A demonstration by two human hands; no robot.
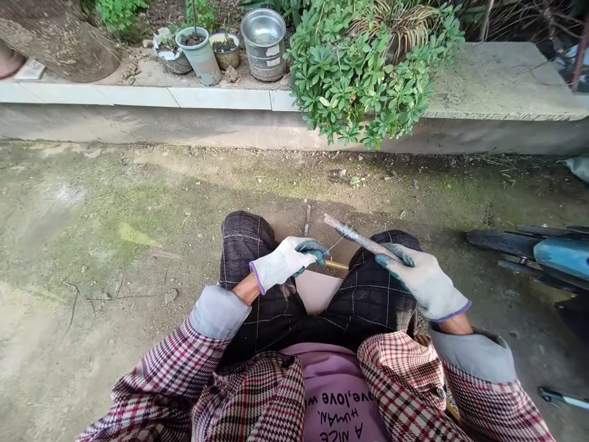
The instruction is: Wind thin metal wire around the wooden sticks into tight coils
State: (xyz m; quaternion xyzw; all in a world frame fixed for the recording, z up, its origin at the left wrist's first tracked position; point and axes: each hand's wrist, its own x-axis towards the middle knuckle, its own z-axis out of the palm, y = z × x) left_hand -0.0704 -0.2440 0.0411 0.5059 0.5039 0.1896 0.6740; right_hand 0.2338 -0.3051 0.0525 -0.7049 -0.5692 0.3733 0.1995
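Observation:
My right hand (pixel 416 276), in a white glove with dark green fingers, is closed round a worn stick (pixel 368 242) that points up and left. Thin wire (pixel 346 231) is wound in a tight band near the stick's far end. From that band a loose strand runs down to my left hand (pixel 294 256), also gloved, whose fingers pinch it. A yellowish rod (pixel 337 264) shows just right of my left fingers; I cannot tell whether that hand touches it. Beyond my knees, a short piece of similar stick (pixel 307 220) lies on the ground.
A low tiled ledge (pixel 221 98) crosses the back, bearing a metal pot (pixel 264 52), a plastic planter (pixel 202 58) and a leafy bush (pixel 363 80). At right is a blue-and-black object (pixel 556 253), partly cut off. A pale surface (pixel 317 291) shows between my legs.

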